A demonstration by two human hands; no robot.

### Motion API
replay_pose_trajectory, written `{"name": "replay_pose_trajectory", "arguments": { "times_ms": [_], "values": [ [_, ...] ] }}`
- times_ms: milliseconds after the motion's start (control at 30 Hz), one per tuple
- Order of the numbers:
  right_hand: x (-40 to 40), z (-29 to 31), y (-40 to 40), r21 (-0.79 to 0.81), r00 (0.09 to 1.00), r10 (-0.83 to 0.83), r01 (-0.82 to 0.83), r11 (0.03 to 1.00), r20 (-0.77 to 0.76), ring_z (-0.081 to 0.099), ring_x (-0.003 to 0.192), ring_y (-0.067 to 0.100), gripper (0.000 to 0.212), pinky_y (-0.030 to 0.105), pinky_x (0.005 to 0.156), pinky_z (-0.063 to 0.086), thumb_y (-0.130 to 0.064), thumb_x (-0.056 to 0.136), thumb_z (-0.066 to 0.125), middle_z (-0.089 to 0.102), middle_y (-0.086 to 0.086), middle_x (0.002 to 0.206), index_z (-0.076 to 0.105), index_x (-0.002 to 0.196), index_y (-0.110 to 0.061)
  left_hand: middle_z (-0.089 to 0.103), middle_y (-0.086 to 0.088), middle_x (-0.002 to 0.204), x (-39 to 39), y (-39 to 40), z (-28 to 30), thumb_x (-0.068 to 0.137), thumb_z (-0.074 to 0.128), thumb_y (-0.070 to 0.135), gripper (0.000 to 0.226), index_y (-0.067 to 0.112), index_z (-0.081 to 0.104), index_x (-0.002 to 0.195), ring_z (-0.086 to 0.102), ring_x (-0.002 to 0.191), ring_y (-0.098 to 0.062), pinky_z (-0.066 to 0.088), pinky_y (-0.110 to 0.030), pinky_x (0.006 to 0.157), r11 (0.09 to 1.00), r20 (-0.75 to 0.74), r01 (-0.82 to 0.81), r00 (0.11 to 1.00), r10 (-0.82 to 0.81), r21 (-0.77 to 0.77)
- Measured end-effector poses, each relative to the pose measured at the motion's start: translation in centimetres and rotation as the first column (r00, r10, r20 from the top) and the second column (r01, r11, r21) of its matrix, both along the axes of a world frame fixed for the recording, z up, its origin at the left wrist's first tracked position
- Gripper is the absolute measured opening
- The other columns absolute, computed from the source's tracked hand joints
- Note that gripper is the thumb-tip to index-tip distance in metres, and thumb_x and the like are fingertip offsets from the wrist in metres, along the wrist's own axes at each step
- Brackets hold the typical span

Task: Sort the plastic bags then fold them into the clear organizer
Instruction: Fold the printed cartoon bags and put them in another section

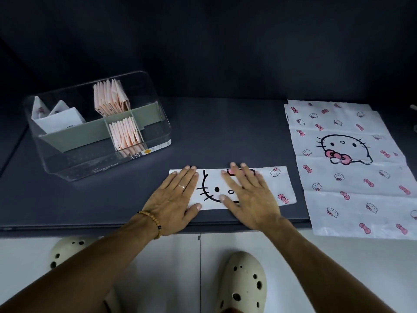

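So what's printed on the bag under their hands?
Folded bag: white, black cat face, pink bows; head view.

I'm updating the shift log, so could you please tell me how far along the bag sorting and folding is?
Done: folded pink bags and white folded bags already stand in the clear organizer. In hand: the left hand and right hand press flat a white cat-print bag folded into a strip. Left: finishing that fold, plus the unfolded bags stacked to the right.
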State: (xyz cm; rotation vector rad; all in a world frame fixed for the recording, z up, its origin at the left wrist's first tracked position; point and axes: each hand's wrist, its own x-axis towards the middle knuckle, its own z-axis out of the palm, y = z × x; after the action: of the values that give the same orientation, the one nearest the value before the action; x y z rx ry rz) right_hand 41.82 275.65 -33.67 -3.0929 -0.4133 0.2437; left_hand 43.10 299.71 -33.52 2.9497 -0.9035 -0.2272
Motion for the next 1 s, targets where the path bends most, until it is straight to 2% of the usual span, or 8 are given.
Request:
{"name": "replay_pose_trajectory", "arguments": {
  "times_ms": [233, 400, 500, 567, 633, 733, 867, 1000],
  "values": [
    [0.4, 0.4, -7.4, -0.049, 0.998, -0.065, 0.064, 0.997, -0.013, 0.000, 0.149, 0.019, 0.067, 0.043, 0.120, 0.007, -0.064, 0.093, 0.003, 0.004, -0.001, 0.162, 0.004, 0.153, -0.033, -0.012, -0.007, 0.158, 0.1, 0.2, -0.4, 0.092, 0.007, 0.057, 0.075, 0.012, -0.009, 0.150, -0.014, 0.145, -0.019, -0.006, -0.036, 0.118, 1.000, 0.031, 0.011, 0.999, -0.012, 0.018],
    [0.5, 0.9, -8.1, -0.101, 0.991, -0.137, 0.136, 0.986, -0.003, 0.001, 0.149, 0.021, 0.065, 0.043, 0.119, 0.003, -0.053, 0.097, 0.009, 0.002, 0.004, 0.162, 0.004, 0.154, -0.021, -0.001, -0.006, 0.160, 0.1, 0.0, 0.1, 0.093, 0.013, 0.056, 0.066, 0.025, 0.011, 0.151, -0.004, 0.147, -0.021, 0.000, -0.038, 0.119, 1.000, 0.001, 0.003, 1.000, -0.003, 0.002],
    [-0.2, 2.4, -5.6, -0.083, 0.978, -0.192, 0.199, 0.976, 0.086, 0.025, 0.143, 0.032, 0.058, 0.048, 0.115, 0.022, -0.040, 0.099, 0.033, 0.024, 0.017, 0.156, 0.027, 0.150, -0.012, 0.004, -0.005, 0.160, -0.1, -0.1, 0.5, 0.094, 0.021, 0.055, 0.059, 0.029, 0.024, 0.146, -0.001, 0.147, -0.020, -0.001, -0.036, 0.119, 0.999, -0.015, -0.028, 0.999, 0.028, -0.016],
    [-1.7, 3.0, -3.2, 0.026, 0.975, -0.096, 0.093, 0.995, 0.201, 0.053, 0.114, 0.034, 0.044, 0.045, 0.093, 0.043, -0.033, 0.094, 0.045, 0.054, 0.014, 0.129, 0.052, 0.132, -0.012, 0.006, -0.004, 0.160, -0.8, -0.2, 0.8, 0.094, 0.024, 0.055, 0.057, 0.029, 0.027, 0.145, -0.001, 0.147, -0.020, -0.002, -0.035, 0.118, 0.996, -0.026, -0.084, 0.996, 0.083, -0.040],
    [-3.5, 2.9, -1.0, 0.066, 0.981, 0.022, -0.035, 0.997, 0.194, 0.057, 0.097, 0.028, 0.036, 0.041, 0.082, 0.045, -0.034, 0.090, 0.047, 0.058, 0.007, 0.111, 0.060, 0.118, -0.014, 0.006, -0.006, 0.160, -1.9, -0.2, 1.0, 0.090, 0.024, 0.063, 0.065, 0.030, 0.026, 0.146, 0.001, 0.147, -0.022, 0.001, -0.040, 0.119, 0.990, -0.041, -0.136, 0.990, 0.135, -0.019],
    [-4.7, 2.7, 0.2, 0.084, 0.993, -0.006, -0.004, 0.996, 0.118, 0.053, 0.113, 0.025, 0.041, 0.042, 0.092, 0.044, -0.035, 0.092, 0.049, 0.056, 0.005, 0.124, 0.056, 0.127, -0.014, 0.011, -0.007, 0.159, -4.2, 0.8, 1.3, 0.079, 0.031, 0.074, 0.080, 0.032, 0.025, 0.147, 0.014, 0.145, -0.027, 0.016, -0.051, 0.113, 0.992, -0.037, -0.115, 0.992, 0.117, 0.050],
    [-4.7, 2.9, 0.8, 0.080, 0.999, -0.033, 0.030, 0.996, 0.041, 0.034, 0.136, 0.022, 0.047, 0.040, 0.106, 0.034, -0.032, 0.096, 0.042, 0.038, 0.002, 0.147, 0.042, 0.141, -0.016, 0.037, 0.000, 0.150, -6.0, 3.0, 2.1, 0.083, 0.062, 0.042, 0.066, 0.032, 0.037, 0.143, 0.037, 0.135, -0.028, 0.036, -0.047, 0.102, 0.997, 0.013, 0.038, 0.999, -0.038, 0.060],
    [-4.8, 3.4, 3.6, 0.204, 0.996, 0.092, -0.093, 0.974, 0.017, 0.045, 0.126, 0.024, 0.040, 0.039, 0.100, 0.038, -0.025, 0.086, 0.055, 0.050, 0.004, 0.139, 0.060, 0.125, -0.017, 0.053, 0.008, 0.136, -5.3, 2.1, 3.1, 0.093, 0.049, 0.030, 0.034, 0.033, 0.057, 0.126, 0.044, 0.123, -0.019, 0.040, -0.035, 0.095, 0.984, -0.037, -0.094, 0.995, 0.090, -0.154]
  ]
}}
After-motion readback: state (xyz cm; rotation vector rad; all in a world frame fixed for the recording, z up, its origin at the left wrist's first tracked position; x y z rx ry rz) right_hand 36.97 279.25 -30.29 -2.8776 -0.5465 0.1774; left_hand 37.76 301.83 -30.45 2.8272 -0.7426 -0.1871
